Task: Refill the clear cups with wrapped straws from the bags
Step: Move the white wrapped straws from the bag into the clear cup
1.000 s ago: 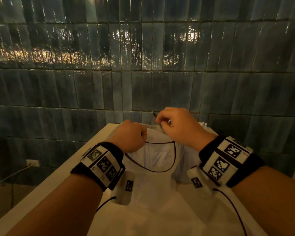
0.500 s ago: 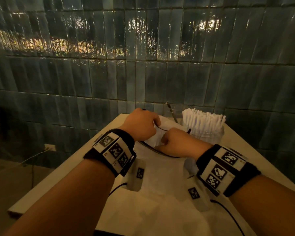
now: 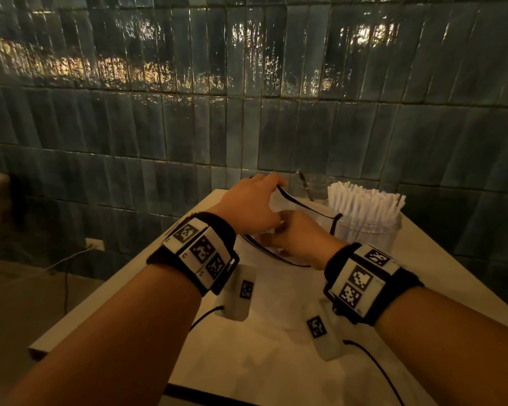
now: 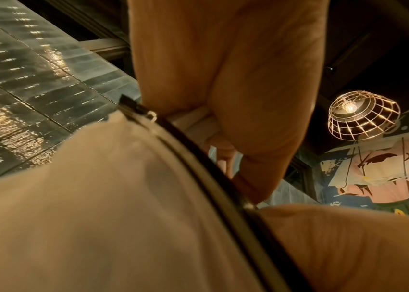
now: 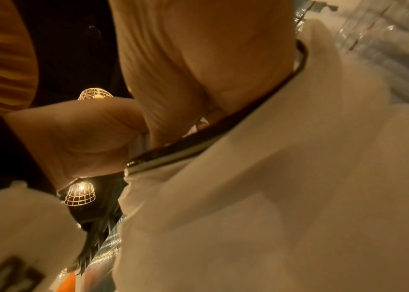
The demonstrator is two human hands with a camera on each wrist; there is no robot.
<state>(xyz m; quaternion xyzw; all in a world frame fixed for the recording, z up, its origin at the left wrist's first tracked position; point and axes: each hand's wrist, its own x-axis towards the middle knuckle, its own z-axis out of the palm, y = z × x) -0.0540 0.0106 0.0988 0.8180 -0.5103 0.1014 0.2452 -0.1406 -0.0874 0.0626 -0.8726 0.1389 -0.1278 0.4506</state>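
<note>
Dark glossy wall tiles [image 3: 247,127] fill the upper frame behind a pale table [image 3: 440,268], where a clear cup [image 3: 370,230] packed with wrapped straws [image 3: 361,200] stands right of centre. At centre lies a white bag [image 3: 276,303] with a black-edged mouth — the left hand [image 3: 247,209] pinches its far rim [image 3: 285,194]. The right hand [image 3: 299,238], fingers curled, grips the near edge.

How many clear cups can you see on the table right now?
2: one cup packed with wrapped straws at the table's far right, and a near-empty cup just left of it by the wall. The bag may hide more.
</note>
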